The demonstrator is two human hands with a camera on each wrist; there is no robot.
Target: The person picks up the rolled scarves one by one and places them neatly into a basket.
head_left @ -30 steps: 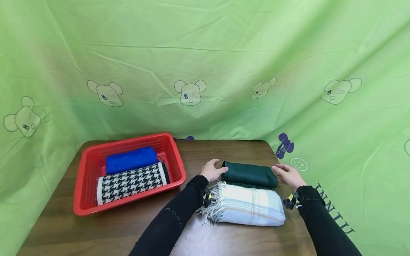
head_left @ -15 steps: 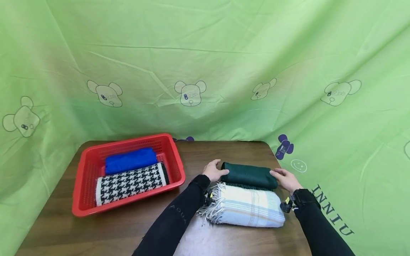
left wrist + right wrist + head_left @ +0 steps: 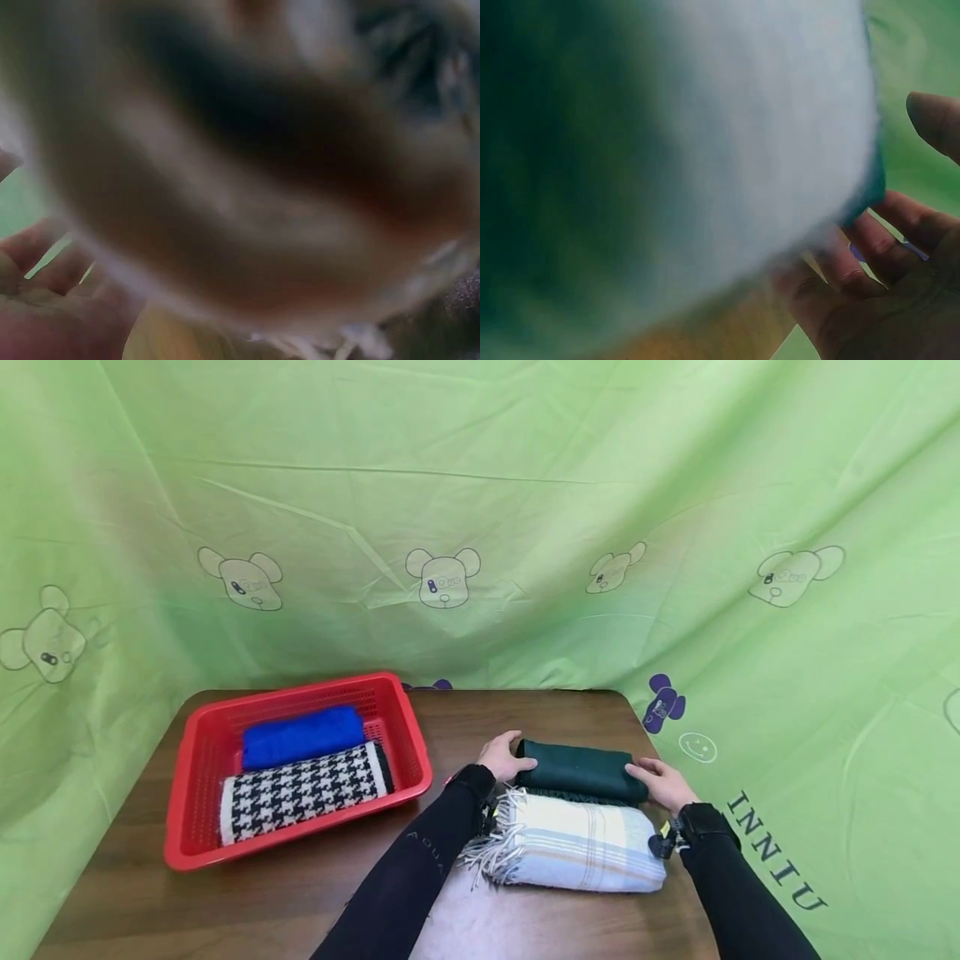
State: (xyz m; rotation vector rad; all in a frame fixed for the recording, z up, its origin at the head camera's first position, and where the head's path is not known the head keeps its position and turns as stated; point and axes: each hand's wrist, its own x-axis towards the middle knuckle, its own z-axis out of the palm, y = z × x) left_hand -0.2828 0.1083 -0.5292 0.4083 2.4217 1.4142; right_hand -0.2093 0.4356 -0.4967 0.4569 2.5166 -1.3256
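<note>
At the right side of the table lies a dark green folded cloth (image 3: 577,770), a smooth long bundle. My left hand (image 3: 501,758) is at its left end, thumb on the top edge and fingers spread. At the right end, my right hand (image 3: 663,783) touches the cloth with relaxed fingers and thumb. Just in front of it is a folded white and pale blue striped scarf (image 3: 585,843), fringed on its left. Blurred cloth fills much of both wrist views; the right wrist view shows the right hand's fingers (image 3: 881,244) fairly straight beside the bundle.
A red plastic basket (image 3: 178,810) stands on the left of the wooden table (image 3: 315,889). Inside it lie a blue folded cloth (image 3: 303,739) and a black and white houndstooth scarf (image 3: 307,793). A green printed curtain (image 3: 450,485) hangs behind and to the right.
My right hand has come left and slightly down onto the right end of the dark green cloth. The left hand has barely moved. The cloth stays in place.
</note>
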